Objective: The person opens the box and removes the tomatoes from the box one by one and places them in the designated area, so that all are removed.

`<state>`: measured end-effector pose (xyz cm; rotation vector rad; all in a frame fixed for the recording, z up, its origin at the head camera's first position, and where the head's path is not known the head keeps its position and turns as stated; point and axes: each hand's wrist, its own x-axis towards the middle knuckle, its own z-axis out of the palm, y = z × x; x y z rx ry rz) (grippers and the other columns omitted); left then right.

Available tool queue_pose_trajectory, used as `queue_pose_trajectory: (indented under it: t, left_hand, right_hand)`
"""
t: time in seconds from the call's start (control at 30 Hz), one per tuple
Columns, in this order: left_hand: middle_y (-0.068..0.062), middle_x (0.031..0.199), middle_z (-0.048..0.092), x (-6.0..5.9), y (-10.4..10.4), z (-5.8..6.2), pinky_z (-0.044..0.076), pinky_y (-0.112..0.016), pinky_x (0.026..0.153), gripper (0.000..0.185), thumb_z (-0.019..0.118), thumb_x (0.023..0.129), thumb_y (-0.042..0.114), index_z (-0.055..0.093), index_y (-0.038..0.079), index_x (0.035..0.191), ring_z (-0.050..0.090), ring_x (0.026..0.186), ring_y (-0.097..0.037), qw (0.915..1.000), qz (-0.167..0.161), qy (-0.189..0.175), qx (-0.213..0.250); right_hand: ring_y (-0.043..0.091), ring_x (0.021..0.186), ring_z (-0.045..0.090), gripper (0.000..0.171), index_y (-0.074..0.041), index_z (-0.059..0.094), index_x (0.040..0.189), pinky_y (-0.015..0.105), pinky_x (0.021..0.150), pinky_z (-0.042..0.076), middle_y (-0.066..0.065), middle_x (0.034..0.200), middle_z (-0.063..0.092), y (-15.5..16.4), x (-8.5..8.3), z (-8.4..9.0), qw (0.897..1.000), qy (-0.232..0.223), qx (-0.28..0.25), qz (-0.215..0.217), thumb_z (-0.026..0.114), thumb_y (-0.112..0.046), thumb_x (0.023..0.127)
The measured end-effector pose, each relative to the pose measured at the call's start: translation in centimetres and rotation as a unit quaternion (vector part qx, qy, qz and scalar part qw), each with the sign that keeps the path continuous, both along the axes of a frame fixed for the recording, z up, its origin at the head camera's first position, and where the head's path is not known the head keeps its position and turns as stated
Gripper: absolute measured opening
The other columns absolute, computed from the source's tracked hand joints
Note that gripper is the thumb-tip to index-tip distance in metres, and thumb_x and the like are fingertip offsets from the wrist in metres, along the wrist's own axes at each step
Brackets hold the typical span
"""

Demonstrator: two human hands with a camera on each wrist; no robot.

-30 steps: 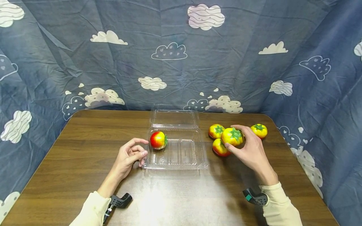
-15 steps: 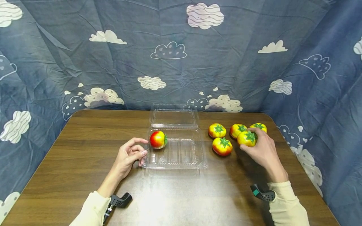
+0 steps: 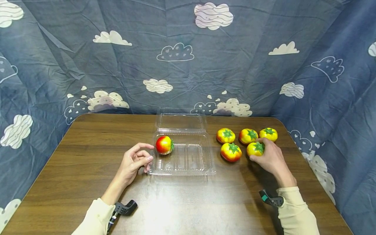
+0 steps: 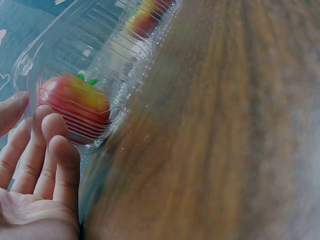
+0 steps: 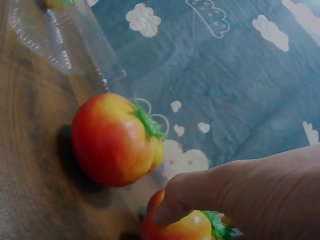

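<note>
A clear plastic clamshell box (image 3: pixel 192 172) lies with its lid laid back. In its left back corner sits a red-and-yellow tomato (image 3: pixel 163 145) with a green leafy top. My left hand (image 3: pixel 133 162) is at the box's left side, fingertips right at the rim; in the left wrist view its fingers (image 4: pixel 65 155) lie loosely along the wall. To the right, my right hand (image 3: pixel 271 156) grips another tomato (image 3: pixel 254 149) between thumb and fingers, low at the table. The right wrist view shows the thumb across that tomato (image 5: pixel 182 225), its far side partly hidden.
Several more tomatoes stand close around my right hand: a front one (image 3: pixel 231 152), a back left one (image 3: pixel 225 135), a back middle one (image 3: pixel 248 136) and a back right one (image 3: pixel 268 134). The brown wooden table (image 3: pixel 97 140) ends at a cloud-print curtain (image 3: pixel 132 71).
My right hand has carried its tomato right and down, from over the left pair to the front right of the group. The left hand and the box have stayed put.
</note>
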<state>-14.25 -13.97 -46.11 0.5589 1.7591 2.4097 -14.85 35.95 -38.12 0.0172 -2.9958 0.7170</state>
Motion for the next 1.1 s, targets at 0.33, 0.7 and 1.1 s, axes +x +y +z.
queue_pose_trajectory:
  t: [0.33,0.7,1.1]
  left_hand:
    - [-0.012,0.077,0.067,0.01,0.00,0.09,0.054,-0.025,0.048,0.041,0.065,0.095,-0.012,0.047,-0.021,0.131,0.060,0.054,-0.016,1.0000,0.003,-0.005,-0.003]
    - [-0.014,0.077,0.066,0.00,0.00,0.17,0.053,-0.025,0.047,0.042,0.065,0.095,-0.012,0.046,-0.021,0.131,0.059,0.053,-0.017,1.0000,0.002,-0.001,-0.003]
    - [-0.012,0.077,0.067,0.16,0.02,0.19,0.054,-0.025,0.048,0.039,0.065,0.096,-0.011,0.050,-0.018,0.131,0.060,0.054,-0.015,1.0000,0.004,-0.004,-0.006]
  right_hand:
    - [0.054,0.114,0.056,0.075,0.014,0.050,0.137,0.066,0.098,0.047,0.038,0.134,0.057,0.33,-0.25,-0.56,1.000,-0.030,0.004,0.000,0.085,-0.019,0.080]
    - [0.053,0.123,0.053,0.078,0.011,0.049,0.143,0.068,0.105,0.043,0.036,0.140,0.055,0.30,-0.24,-0.19,0.999,-0.037,-0.015,-0.011,0.085,-0.029,0.086]
    - [0.053,0.128,0.053,0.072,0.007,0.054,0.142,0.067,0.108,0.040,0.034,0.139,0.059,-0.06,0.07,0.02,0.995,0.066,-0.034,-0.065,0.084,-0.033,0.090]
